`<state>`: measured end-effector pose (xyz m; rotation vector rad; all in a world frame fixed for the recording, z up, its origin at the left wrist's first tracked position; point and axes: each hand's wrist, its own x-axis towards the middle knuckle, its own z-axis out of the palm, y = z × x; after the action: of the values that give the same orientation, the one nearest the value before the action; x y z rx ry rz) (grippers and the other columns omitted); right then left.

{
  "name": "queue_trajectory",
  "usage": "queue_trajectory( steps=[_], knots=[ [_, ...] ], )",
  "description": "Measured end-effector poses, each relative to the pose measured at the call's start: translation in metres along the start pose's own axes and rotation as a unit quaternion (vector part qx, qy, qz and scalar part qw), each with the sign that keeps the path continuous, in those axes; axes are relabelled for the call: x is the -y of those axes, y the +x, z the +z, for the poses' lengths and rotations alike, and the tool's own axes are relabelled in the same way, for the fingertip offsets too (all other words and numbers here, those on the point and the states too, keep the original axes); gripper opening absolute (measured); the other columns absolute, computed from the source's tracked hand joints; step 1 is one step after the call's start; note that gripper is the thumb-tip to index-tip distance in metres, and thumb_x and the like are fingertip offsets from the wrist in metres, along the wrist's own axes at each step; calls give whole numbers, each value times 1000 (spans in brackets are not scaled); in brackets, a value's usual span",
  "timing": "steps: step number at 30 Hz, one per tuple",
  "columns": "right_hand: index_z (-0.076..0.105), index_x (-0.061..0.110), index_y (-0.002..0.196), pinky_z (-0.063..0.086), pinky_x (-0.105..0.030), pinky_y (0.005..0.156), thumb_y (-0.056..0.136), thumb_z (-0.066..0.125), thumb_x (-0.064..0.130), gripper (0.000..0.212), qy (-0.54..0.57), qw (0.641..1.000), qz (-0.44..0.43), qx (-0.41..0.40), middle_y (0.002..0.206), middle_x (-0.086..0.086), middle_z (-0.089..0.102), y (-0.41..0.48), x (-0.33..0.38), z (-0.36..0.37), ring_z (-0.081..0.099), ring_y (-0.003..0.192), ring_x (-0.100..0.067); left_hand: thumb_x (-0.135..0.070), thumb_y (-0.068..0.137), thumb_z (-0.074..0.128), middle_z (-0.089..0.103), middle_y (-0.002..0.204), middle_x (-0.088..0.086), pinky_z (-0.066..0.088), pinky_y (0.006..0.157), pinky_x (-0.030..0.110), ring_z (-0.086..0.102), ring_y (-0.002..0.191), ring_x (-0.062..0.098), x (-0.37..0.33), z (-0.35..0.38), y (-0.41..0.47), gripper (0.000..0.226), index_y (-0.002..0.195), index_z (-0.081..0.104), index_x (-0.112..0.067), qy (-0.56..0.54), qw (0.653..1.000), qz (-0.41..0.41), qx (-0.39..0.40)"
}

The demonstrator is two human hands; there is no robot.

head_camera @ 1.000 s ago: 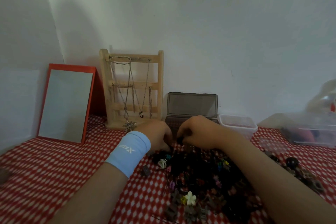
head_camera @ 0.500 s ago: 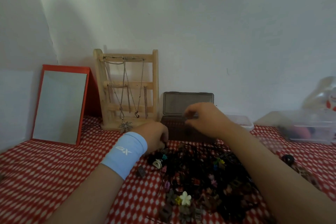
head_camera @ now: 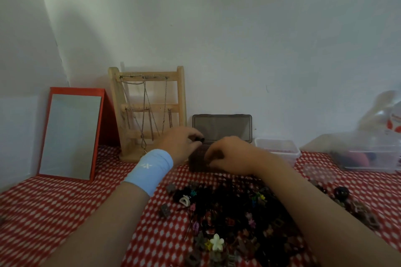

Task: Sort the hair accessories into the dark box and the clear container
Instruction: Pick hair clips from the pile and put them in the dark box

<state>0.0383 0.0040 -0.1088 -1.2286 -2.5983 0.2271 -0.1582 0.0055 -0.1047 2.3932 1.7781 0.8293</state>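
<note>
A pile of small hair accessories point(head_camera: 234, 217), mostly dark with a few coloured clips and a white flower clip point(head_camera: 217, 242), lies on the red checked cloth in front of me. Behind it stands the dark box point(head_camera: 196, 161) with its lid point(head_camera: 222, 127) raised. The clear container point(head_camera: 277, 149) sits just to its right. My left hand point(head_camera: 180, 143), with a light blue wristband, hovers over the box's left end, pinching a small black hair accessory point(head_camera: 200, 139). My right hand point(head_camera: 230, 156) is curled in front of the box; what its fingers hold is hidden.
A wooden jewellery rack point(head_camera: 149, 112) with chains stands left of the box, and a red-framed mirror point(head_camera: 69, 136) leans further left. A larger clear tub point(head_camera: 368, 156) and plastic bag sit at the right. More dark clips point(head_camera: 360, 212) lie scattered at the right.
My left hand rose from the pile to the box's left end with a small black piece. My right hand came down from above the box to its front.
</note>
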Motion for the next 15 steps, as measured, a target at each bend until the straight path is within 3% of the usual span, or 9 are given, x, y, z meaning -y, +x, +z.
queue_trajectory(
  steps=[3,6,9,11,13,15],
  knots=[
    [69,31,108,54,-28,84,91,67,39,19,-3,997,37,-66,105,11,67,-1,-10,-5,60,91,-7,-33,93,62,66,105,-12,41,79,22,52,82,4,-8,3,13,25,116,68,-33,6,1000,4,27],
    [68,27,108,55,-30,85,91,67,34,18,10,992,67,-108,107,5,69,-1,-19,-3,61,93,-10,-31,92,63,65,121,-6,42,87,25,59,101,14,-8,8,15,34,126,64,-27,24,998,18,49],
    [68,25,112,52,-24,82,91,66,27,21,29,986,77,-144,108,5,68,1,-23,3,63,97,-12,-30,93,62,63,112,-7,43,84,24,58,100,12,-3,5,6,26,119,65,-27,22,999,15,37],
    [64,28,126,50,-25,86,92,65,22,34,29,983,74,-164,113,5,69,2,-23,5,64,104,-14,-28,92,63,62,99,-13,43,79,22,58,94,7,5,-4,-2,16,107,68,-32,15,998,12,54],
    [55,34,139,48,-29,91,92,66,21,50,-5,984,63,-164,117,6,68,2,-21,4,61,108,-14,-26,91,65,60,92,-21,42,79,19,58,92,3,12,-16,-13,12,97,69,-36,12,994,16,104],
    [62,33,133,49,-30,94,92,67,21,43,-16,987,45,-155,118,7,69,2,-13,2,62,107,-12,-28,89,66,60,89,-26,40,75,13,58,90,-2,17,-25,-23,12,95,72,-36,41,984,18,174]
  ],
)
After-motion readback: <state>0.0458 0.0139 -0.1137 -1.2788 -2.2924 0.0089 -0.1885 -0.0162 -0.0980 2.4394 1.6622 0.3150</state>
